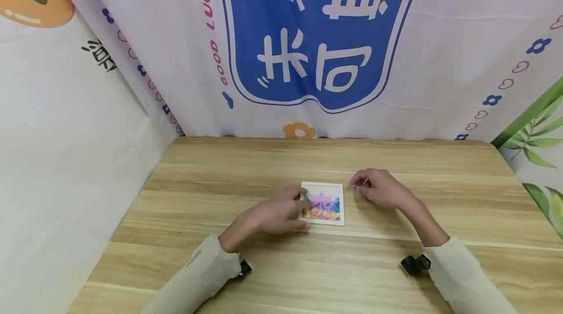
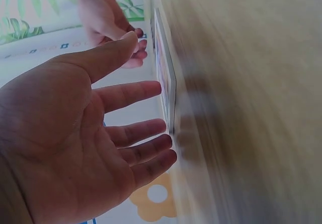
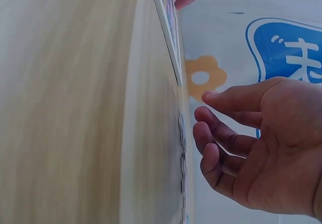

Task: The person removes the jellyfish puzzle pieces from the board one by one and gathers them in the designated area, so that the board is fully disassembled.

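A small square picture board [image 1: 322, 184] with a white border lies flat on the table, looking like a jigsaw in pink, yellow and blue. Fingers of my left hand [image 1: 274, 211] reach over its left side, spread and nearly straight; the left wrist view shows the palm [image 2: 65, 133] with nothing held. My right hand [image 1: 382, 188] is low over the table, right of the board, its fingers loosely bent. In the right wrist view this hand [image 3: 271, 143] shows a gap between thumb and fingers. Beside it, thin flat pieces [image 3: 182, 153] appear edge-on along the tabletop.
The wood-grain table [image 1: 211, 172] meets a white printed cloth [image 1: 440, 60] at its back edge. Another cloth wall [image 1: 66, 148] stands along the left. Black devices [image 1: 415, 265] are strapped at both sleeve cuffs.
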